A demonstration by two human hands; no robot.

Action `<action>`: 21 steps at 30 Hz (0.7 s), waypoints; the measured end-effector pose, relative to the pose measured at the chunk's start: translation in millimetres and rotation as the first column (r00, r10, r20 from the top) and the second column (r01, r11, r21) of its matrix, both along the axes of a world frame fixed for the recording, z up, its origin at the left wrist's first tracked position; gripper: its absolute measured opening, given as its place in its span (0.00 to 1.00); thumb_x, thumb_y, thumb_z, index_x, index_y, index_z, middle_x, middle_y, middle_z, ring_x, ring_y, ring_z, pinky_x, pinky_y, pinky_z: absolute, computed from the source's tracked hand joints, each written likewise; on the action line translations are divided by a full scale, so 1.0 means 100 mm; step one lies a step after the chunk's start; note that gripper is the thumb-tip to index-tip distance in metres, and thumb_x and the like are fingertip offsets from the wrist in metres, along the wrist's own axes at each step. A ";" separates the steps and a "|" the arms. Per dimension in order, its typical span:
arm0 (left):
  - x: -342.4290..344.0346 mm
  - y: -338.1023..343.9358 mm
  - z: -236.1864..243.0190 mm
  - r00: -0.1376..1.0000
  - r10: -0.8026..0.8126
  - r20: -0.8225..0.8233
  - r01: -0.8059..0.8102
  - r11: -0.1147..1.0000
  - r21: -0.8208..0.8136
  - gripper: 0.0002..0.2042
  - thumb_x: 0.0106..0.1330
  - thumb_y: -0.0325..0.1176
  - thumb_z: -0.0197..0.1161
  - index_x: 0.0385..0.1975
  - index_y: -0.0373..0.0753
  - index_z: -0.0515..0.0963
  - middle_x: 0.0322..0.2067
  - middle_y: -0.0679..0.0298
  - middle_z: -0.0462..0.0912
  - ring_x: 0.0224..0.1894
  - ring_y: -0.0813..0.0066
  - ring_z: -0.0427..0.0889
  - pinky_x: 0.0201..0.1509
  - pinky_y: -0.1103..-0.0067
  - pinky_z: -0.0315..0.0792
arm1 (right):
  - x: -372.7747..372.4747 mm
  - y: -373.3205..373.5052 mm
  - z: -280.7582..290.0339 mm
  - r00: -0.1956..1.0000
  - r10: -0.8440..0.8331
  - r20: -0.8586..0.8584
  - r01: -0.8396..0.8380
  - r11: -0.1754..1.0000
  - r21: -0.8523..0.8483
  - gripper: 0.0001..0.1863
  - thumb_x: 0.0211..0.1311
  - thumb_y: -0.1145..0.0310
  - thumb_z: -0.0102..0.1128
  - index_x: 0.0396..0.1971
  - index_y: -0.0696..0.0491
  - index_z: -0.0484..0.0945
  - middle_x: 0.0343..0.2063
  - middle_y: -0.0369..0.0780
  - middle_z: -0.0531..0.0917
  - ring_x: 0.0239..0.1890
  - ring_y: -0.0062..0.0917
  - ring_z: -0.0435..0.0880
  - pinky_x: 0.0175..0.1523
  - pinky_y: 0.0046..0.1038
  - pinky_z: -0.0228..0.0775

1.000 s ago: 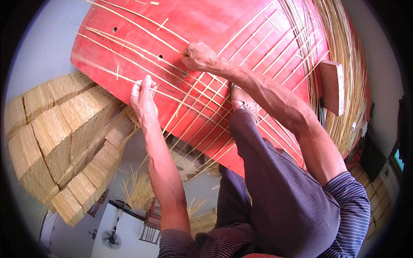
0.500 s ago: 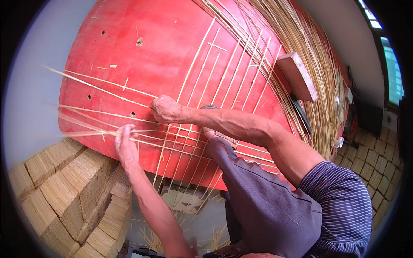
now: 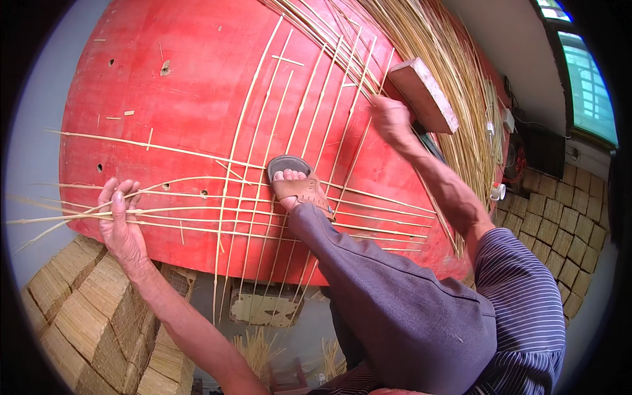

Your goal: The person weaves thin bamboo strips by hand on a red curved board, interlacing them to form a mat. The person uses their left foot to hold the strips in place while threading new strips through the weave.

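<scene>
My left hand (image 3: 122,224) is at the left edge of the red board, its thumb and fingers around several thin bamboo strips (image 3: 174,209). Those strips run rightward through a loose grid, crossing upright strips (image 3: 245,128). A sandalled foot (image 3: 289,176) presses on the grid's middle. Out to the right, my right hand (image 3: 393,122) is closed and somewhat blurred beside the reddish block (image 3: 423,95), near the upper ends of the upright strips. Whatever its fingers hold, if anything, is hidden.
A thick bundle of long strips (image 3: 454,72) lies along the board's (image 3: 151,99) right side, under the block. Stacked bundles of cut pieces (image 3: 99,296) stand at lower left, with more stacks (image 3: 550,217) at right. Short offcuts and holes dot the board.
My right hand has left the strips at the left and swung right to the block. The left hand has slid leftward with its strips. The sandalled foot now shows, and the view has shifted.
</scene>
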State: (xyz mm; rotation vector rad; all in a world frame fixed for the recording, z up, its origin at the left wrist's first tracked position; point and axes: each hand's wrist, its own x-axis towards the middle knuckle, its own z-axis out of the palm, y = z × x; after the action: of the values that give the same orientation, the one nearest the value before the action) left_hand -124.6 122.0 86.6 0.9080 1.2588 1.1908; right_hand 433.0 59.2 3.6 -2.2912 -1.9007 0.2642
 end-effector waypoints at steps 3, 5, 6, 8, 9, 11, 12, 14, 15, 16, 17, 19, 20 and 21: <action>0.08 0.05 -0.07 0.999 0.002 0.042 -0.003 1.000 0.024 0.19 0.72 0.33 0.57 0.59 0.32 0.69 0.47 0.52 0.81 0.52 0.61 0.80 0.60 0.68 0.72 | 1.17 -0.46 -0.03 0.940 -0.068 0.333 0.128 0.979 -0.160 0.11 0.55 0.65 0.64 0.32 0.54 0.74 0.27 0.51 0.82 0.35 0.52 0.82 0.39 0.51 0.73; 0.01 0.03 -0.06 0.999 0.013 0.047 -0.015 0.999 0.045 0.20 0.73 0.35 0.56 0.60 0.31 0.68 0.49 0.50 0.80 0.53 0.60 0.79 0.61 0.67 0.71 | 1.29 -0.57 -0.07 0.946 -0.026 0.323 0.137 0.936 -0.325 0.12 0.54 0.66 0.65 0.36 0.53 0.77 0.30 0.52 0.83 0.37 0.52 0.82 0.41 0.50 0.74; -0.01 0.02 -0.07 0.999 0.018 0.051 -0.021 0.998 0.056 0.21 0.73 0.36 0.56 0.60 0.31 0.67 0.49 0.49 0.79 0.54 0.60 0.78 0.62 0.66 0.70 | 1.33 -0.60 -0.13 0.949 -0.018 0.314 0.124 0.939 -0.321 0.11 0.53 0.68 0.63 0.35 0.53 0.76 0.30 0.53 0.83 0.36 0.52 0.82 0.41 0.51 0.74; -0.01 0.01 -0.07 0.999 0.030 0.022 -0.031 0.997 0.065 0.22 0.74 0.38 0.55 0.61 0.30 0.67 0.50 0.49 0.79 0.54 0.60 0.78 0.62 0.66 0.70 | 1.36 -0.66 -0.21 0.957 -0.002 0.291 0.098 0.944 -0.314 0.09 0.53 0.70 0.60 0.35 0.54 0.76 0.30 0.53 0.82 0.36 0.52 0.82 0.41 0.52 0.73; -0.01 0.01 -0.07 0.999 0.035 0.009 -0.036 0.997 0.062 0.22 0.74 0.38 0.55 0.61 0.30 0.67 0.50 0.49 0.79 0.54 0.60 0.78 0.62 0.66 0.70 | 1.40 -0.68 -0.24 0.965 0.016 0.261 0.060 0.958 -0.280 0.07 0.53 0.71 0.57 0.32 0.54 0.75 0.29 0.54 0.82 0.35 0.53 0.82 0.40 0.53 0.73; -0.02 0.01 -0.10 0.999 0.037 -0.013 -0.036 0.998 0.051 0.22 0.74 0.38 0.54 0.61 0.31 0.67 0.50 0.49 0.79 0.55 0.60 0.78 0.63 0.66 0.69 | 1.41 -0.69 -0.23 0.971 0.046 0.236 0.006 0.977 -0.215 0.04 0.54 0.72 0.54 0.30 0.55 0.75 0.27 0.54 0.81 0.33 0.54 0.81 0.38 0.53 0.72; -0.03 0.01 -0.11 0.999 0.034 -0.019 -0.033 0.999 0.043 0.22 0.74 0.38 0.54 0.61 0.31 0.66 0.51 0.49 0.78 0.55 0.60 0.78 0.64 0.66 0.69 | 1.43 -0.70 -0.20 0.968 0.056 0.244 -0.011 0.983 -0.184 0.04 0.55 0.71 0.54 0.29 0.54 0.75 0.27 0.54 0.81 0.33 0.53 0.81 0.38 0.53 0.72; -0.05 0.00 -0.12 0.999 0.034 -0.032 -0.033 0.999 0.036 0.22 0.74 0.38 0.54 0.62 0.31 0.66 0.52 0.50 0.78 0.56 0.60 0.77 0.64 0.66 0.69 | 1.34 -0.64 -0.09 0.972 0.064 0.227 -0.027 0.986 -0.164 0.05 0.56 0.70 0.56 0.29 0.54 0.76 0.27 0.52 0.81 0.33 0.50 0.81 0.39 0.49 0.72; -0.05 0.00 -0.12 0.999 0.033 -0.035 -0.032 0.999 0.039 0.22 0.74 0.38 0.54 0.62 0.31 0.66 0.51 0.50 0.78 0.56 0.60 0.77 0.64 0.66 0.69 | 1.31 -0.61 0.01 0.977 0.057 0.207 -0.020 0.984 -0.175 0.05 0.57 0.69 0.58 0.30 0.55 0.77 0.27 0.50 0.81 0.34 0.49 0.82 0.39 0.47 0.73; -0.04 0.00 -0.13 0.999 0.034 -0.032 -0.032 0.999 0.042 0.22 0.74 0.38 0.54 0.62 0.31 0.66 0.51 0.50 0.78 0.56 0.60 0.78 0.64 0.66 0.69 | 1.31 -0.56 0.11 0.982 0.056 0.178 -0.030 0.989 -0.148 0.06 0.58 0.68 0.59 0.28 0.55 0.77 0.26 0.49 0.81 0.34 0.47 0.82 0.39 0.45 0.72; -0.03 0.00 -0.14 0.999 0.042 -0.029 -0.041 0.998 0.042 0.22 0.74 0.38 0.55 0.61 0.31 0.67 0.50 0.50 0.79 0.55 0.60 0.78 0.64 0.66 0.69 | 1.29 -0.51 0.21 0.988 0.056 0.147 -0.038 0.992 -0.120 0.08 0.59 0.67 0.60 0.26 0.56 0.77 0.25 0.49 0.81 0.33 0.46 0.82 0.38 0.42 0.72; -0.02 -0.01 -0.13 0.998 0.061 -0.029 -0.060 0.997 0.042 0.22 0.73 0.38 0.56 0.60 0.30 0.67 0.48 0.50 0.79 0.53 0.61 0.79 0.63 0.66 0.70 | 1.19 -0.35 0.46 0.986 0.062 0.152 -0.049 0.995 -0.089 0.09 0.61 0.66 0.59 0.25 0.56 0.76 0.24 0.50 0.80 0.31 0.47 0.82 0.36 0.43 0.72; -0.01 0.00 -0.14 0.998 0.059 -0.029 -0.058 0.997 0.042 0.22 0.73 0.38 0.56 0.60 0.30 0.67 0.48 0.50 0.79 0.53 0.61 0.79 0.63 0.66 0.70 | 1.13 -0.28 0.60 0.985 0.051 0.164 -0.038 0.996 -0.085 0.09 0.61 0.66 0.58 0.25 0.55 0.76 0.24 0.50 0.81 0.30 0.47 0.82 0.35 0.44 0.72; 0.00 -0.01 -0.14 0.998 0.058 -0.030 -0.057 0.997 0.043 0.22 0.73 0.38 0.56 0.60 0.30 0.67 0.48 0.50 0.79 0.53 0.61 0.79 0.63 0.66 0.70 | 1.17 -0.20 0.61 0.976 0.101 0.192 -0.108 0.994 0.025 0.10 0.62 0.66 0.57 0.25 0.55 0.76 0.22 0.51 0.80 0.28 0.48 0.81 0.34 0.44 0.72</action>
State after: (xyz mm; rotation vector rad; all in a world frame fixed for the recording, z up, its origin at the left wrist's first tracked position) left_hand -124.7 121.4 72.8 0.9291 1.2965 1.2565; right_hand 550.2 39.2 65.0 -2.2698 -2.1017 0.0223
